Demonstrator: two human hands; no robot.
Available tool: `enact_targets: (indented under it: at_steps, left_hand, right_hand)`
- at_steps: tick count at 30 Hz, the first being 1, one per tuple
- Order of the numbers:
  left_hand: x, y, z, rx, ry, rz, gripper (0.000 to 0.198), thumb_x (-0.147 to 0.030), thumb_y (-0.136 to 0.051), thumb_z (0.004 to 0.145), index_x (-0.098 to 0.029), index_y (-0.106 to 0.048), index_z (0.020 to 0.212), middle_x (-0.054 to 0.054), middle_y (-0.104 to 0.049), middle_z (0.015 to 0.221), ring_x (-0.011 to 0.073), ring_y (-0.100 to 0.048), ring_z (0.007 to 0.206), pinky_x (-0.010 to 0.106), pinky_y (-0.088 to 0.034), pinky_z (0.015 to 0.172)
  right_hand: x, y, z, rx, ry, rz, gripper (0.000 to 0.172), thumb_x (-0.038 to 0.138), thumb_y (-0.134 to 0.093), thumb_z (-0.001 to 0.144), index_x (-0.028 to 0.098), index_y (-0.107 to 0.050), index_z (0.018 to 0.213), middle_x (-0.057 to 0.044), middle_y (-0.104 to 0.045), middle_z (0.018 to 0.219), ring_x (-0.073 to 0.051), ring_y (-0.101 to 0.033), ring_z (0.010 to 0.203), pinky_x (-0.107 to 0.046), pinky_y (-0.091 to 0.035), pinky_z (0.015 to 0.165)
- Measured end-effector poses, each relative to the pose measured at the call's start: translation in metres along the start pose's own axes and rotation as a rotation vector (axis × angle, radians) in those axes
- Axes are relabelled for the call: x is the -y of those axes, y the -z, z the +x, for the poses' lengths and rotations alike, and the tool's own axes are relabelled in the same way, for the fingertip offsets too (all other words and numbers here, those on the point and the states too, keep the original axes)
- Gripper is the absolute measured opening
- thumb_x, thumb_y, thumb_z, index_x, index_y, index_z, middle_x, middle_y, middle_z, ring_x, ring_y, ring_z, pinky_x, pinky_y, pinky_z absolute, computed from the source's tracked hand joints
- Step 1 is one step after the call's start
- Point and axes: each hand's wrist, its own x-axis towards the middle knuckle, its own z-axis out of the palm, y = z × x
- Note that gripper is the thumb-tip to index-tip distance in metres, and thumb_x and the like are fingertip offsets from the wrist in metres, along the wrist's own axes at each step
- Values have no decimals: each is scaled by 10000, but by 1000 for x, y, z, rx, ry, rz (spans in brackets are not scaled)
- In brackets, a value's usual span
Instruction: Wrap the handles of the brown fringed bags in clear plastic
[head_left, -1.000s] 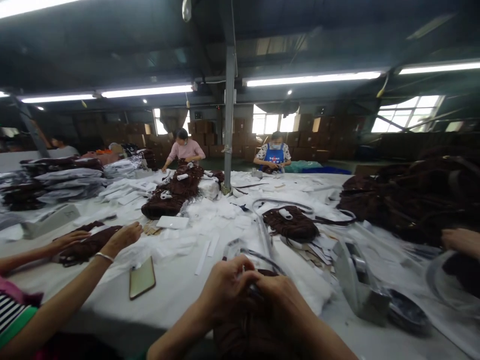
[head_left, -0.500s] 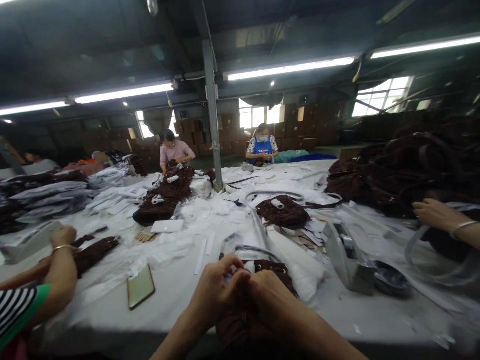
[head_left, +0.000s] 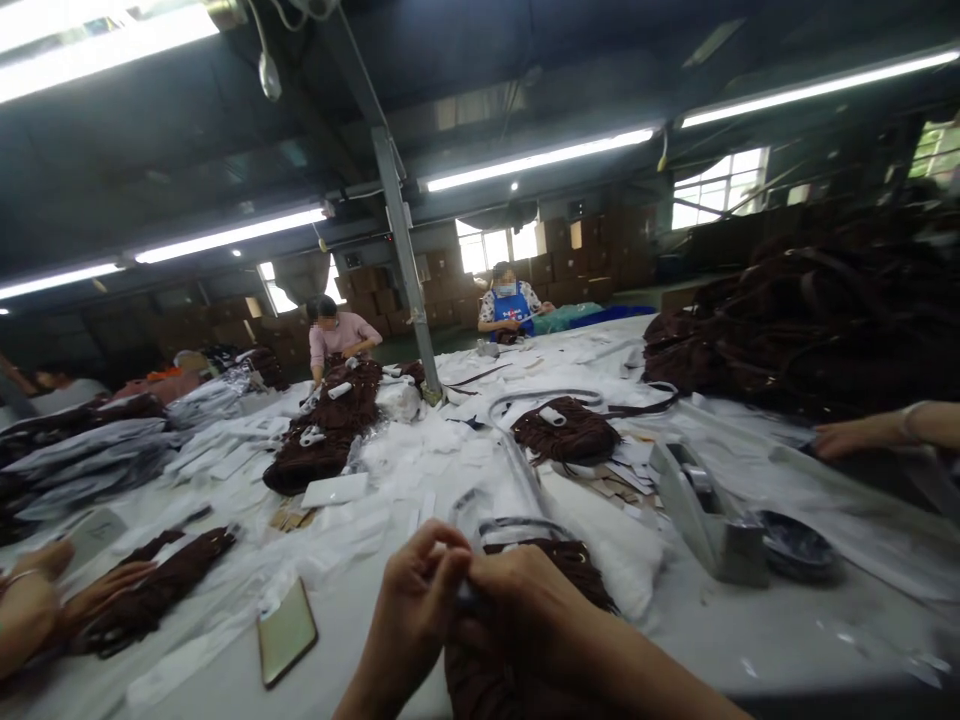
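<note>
Comparing with the frame half a second earlier: whole view tilted further, the pillar [head_left: 405, 265] leaning more to the left and the ceiling lights at a steeper slant. Table [head_left: 697, 650] correspondingly skewed, near-left part sitting lower in view; phone [head_left: 287, 632] lower as well. Neighbour's hands at left [head_left: 112, 590]: one earlier raised at the pale dispenser, now one beside it and one lying on a brown bundle [head_left: 161, 590]. Neighbour's hand at right [head_left: 862, 435]: now just below the edge of the large brown pile [head_left: 780, 330].

Own left hand [head_left: 411, 605] and right hand [head_left: 529, 595] remain together at lower centre, shifted slightly left in view. Fingers of both curled, fingertips meeting; overlap and blur mean I cannot tell what, if anything, each grips.

Brown cloth [head_left: 480, 680]: directly beneath the hands at the near edge of the table, dark, soft, gathered into folds, partly covered by the right hand. Just beyond, an eyeleted brown piece [head_left: 581, 572] with a grey-wrapped strap [head_left: 525, 527] arched along its top; whether both are one article cannot be told. Smallest detail: shiny metal eyelets along its upper edge.
</note>
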Motion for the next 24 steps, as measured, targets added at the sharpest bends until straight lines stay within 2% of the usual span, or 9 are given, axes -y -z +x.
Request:
enact_targets:
  at_steps: [2,5,7,12,14,17,20,22,24]
  left_hand:
    - [-4,-1,4,-179,30,-236,415,-581,-606,759,-185,-488,721,-55,-440,524,74,-371,432,168,-281,416]
    - [0,-4,9,-362,58,-493,437,-622,-589,750,-213,-437,772,-67,-438,552,85,-401,453,176,-334,445]
    - [7,-2,9,-307,52,-420,489,-684,-553,731,-208,-474,813,-60,-442,543,91,-401,454,179,-320,440]
    - [11,9,0,163,-63,242,547,-672,-654,638,-157,-624,819,-17,-505,526,96,-407,463,190,-255,436]
    - [5,10,1,115,-45,248,455,-595,-669,686,-155,-622,794,-14,-513,537,95,-422,471,186,-276,443]
    - [0,6,7,-221,17,-140,455,-623,-595,741,-174,-536,784,-41,-468,555,83,-402,455,180,-311,437]
    - [5,1,12,-399,53,-419,480,-662,-559,743,-195,-470,812,-59,-434,579,82,-405,461,178,-333,445]
    - [12,1,11,-290,34,-302,500,-674,-566,727,-193,-498,843,-52,-444,577,91,-413,473,180,-324,447]
    - [17,3,7,-76,-28,-17,497,-647,-631,689,-183,-559,852,-42,-459,542,100,-410,469,187,-293,445]
  right_hand:
    - [6,2,4,-72,-76,91,355,468,-693,724,166,-602,887,-16,-658,708,-140,-583,588,-204,-320,503]
    - [9,-1,6,-114,-122,158,287,422,-635,785,166,-575,899,-10,-656,701,-125,-572,566,-191,-330,495]
    - [4,-4,4,-105,-107,114,201,352,-593,823,172,-575,910,-13,-661,715,-128,-585,582,-192,-333,504]
    - [-5,-11,-1,25,35,-162,135,279,-554,834,182,-619,903,-52,-688,787,-172,-624,623,-233,-267,477]
    - [-1,-10,3,-4,33,-131,162,320,-605,799,197,-623,903,-41,-693,815,-176,-632,653,-227,-282,492]
    - [8,-9,10,-126,-93,-19,349,457,-661,736,183,-603,945,-36,-687,770,-184,-629,658,-217,-325,516]
    - [9,-11,11,-161,-152,48,276,409,-604,787,166,-595,919,-36,-676,722,-164,-611,612,-208,-334,504]
    - [4,-12,9,-117,-145,16,174,300,-592,788,164,-605,896,-38,-678,714,-160,-609,604,-208,-329,496]
    - [0,-13,6,-37,-67,-60,89,201,-587,759,173,-630,830,-35,-681,709,-156,-601,588,-215,-313,484]
